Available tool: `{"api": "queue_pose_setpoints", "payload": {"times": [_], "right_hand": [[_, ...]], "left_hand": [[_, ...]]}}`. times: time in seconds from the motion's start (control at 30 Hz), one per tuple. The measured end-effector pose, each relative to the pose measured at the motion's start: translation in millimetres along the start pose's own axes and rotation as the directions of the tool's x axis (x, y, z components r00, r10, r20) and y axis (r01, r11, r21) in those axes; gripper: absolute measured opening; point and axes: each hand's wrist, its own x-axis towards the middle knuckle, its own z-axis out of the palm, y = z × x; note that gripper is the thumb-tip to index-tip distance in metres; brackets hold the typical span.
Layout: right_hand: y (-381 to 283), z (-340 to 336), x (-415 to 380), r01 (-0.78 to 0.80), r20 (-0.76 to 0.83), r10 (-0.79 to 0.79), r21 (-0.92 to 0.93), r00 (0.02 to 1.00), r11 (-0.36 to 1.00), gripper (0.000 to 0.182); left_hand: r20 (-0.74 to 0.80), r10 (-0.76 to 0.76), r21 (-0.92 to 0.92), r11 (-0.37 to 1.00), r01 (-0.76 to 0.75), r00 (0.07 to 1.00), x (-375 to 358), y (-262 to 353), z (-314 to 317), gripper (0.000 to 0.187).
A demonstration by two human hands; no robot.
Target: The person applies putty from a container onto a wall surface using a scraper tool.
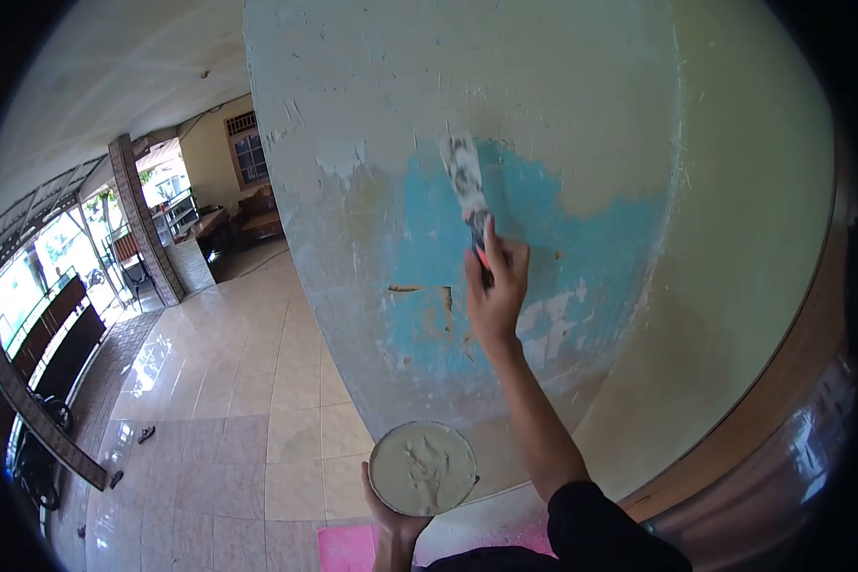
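Note:
My right hand (499,291) is closed round the handle of a putty knife (464,176), its blade smeared with pale filler and held against the wall. The blade lies at the upper edge of a turquoise patch (529,205), where grey-white filler (381,86) covers the wall above. Low in the view, my left hand (391,515) grips a round container of putty (423,469) from below and the side. The putty's surface is pale grey and ridged. Chipped brown spots (447,303) mark the wall left of my right wrist.
A tiled floor (248,381) stretches to the left, with sandals (146,434) on it. Beyond stand a pillar (146,219) and a wooden bench (259,214). A pink surface (346,548) lies below the container. The wall's left edge is a corner.

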Motion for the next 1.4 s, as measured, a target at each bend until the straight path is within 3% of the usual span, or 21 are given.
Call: {"api": "queue_pose_setpoints", "payload": {"times": [0.17, 0.37, 0.5, 0.67, 0.97, 1.07, 1.13, 1.17, 1.23, 1.3, 1.37, 1.4], "right_hand": [[3.6, 18.5, 13.7, -0.016, 0.010, 0.016, 0.001, 1.000, 1.000, 0.051], [10.7, 3.7, -65.9, -0.108, 0.071, 0.107, 0.019, 0.992, 0.994, 0.050], [-2.7, 12.4, -27.6, -0.011, 0.007, 0.011, 0.040, 1.000, 0.999, 0.052], [-14.3, 31.4, 8.5, -0.056, 0.058, 0.053, 0.049, 0.997, 0.997, 0.054], [-15.2, -33.2, -126.3, -0.205, 0.104, 0.197, 0.073, 0.975, 0.976, 0.050], [-29.6, -76.8, -130.1, -0.381, 0.193, 0.345, 0.201, 0.919, 0.903, 0.046], [-44.7, -108.1, -120.7, -0.753, 0.447, 0.606, 0.376, 0.658, 0.540, 0.043], [-48.5, -124.8, -115.3, -0.772, 0.460, 0.620, 0.354, 0.635, 0.528, 0.043], [-54.7, -155.8, -101.7, -0.780, 0.656, 0.527, 0.155, 0.540, 0.606, 0.041], [-75.2, -177.4, -86.3, -0.788, 0.663, 0.566, 0.059, 0.490, 0.613, 0.040], [-89.7, -193.7, -71.1, -0.610, 0.728, 0.478, -0.104, 0.492, 0.786, 0.038], [-100.4, -194.8, -65.9, -0.562, 0.697, 0.469, -0.113, 0.542, 0.819, 0.037]], "left_hand": [[0.035, 0.007, -0.056, 0.998, -0.005, 0.999, -0.1, -1.2, -3.2, 0.076], [0.039, 0.005, -0.079, 0.997, -0.002, 0.999, -0.2, 1.8, -3.0, 0.076], [0.031, 0.002, -0.066, 0.998, 0.000, 1.000, -1.5, 4.2, -0.8, 0.075], [0.011, 0.013, -0.055, 0.998, -0.012, 1.000, -2.9, 5.7, -0.5, 0.075], [0.018, 0.022, -0.010, 1.000, -0.022, 1.000, -6.6, 8.8, 4.1, 0.079], [0.034, 0.014, -0.057, 0.998, -0.012, 0.999, -9.2, 6.1, 13.1, 0.080], [0.078, 0.018, -0.063, 0.998, -0.013, 0.997, -11.4, 5.8, 24.5, 0.082], [0.051, 0.012, -0.077, 0.997, -0.008, 0.999, -11.5, 6.0, 27.9, 0.082], [0.094, -0.020, -0.098, 0.995, 0.030, 0.995, -10.3, 5.7, 28.4, 0.081], [0.070, -0.047, -0.142, 0.988, 0.057, 0.996, -9.6, 8.3, 25.7, 0.079], [0.058, -0.072, -0.180, 0.980, 0.081, 0.996, -9.2, 10.2, 23.4, 0.077], [0.080, -0.087, -0.195, 0.976, 0.101, 0.993, -8.1, 11.5, 22.3, 0.077]]}}
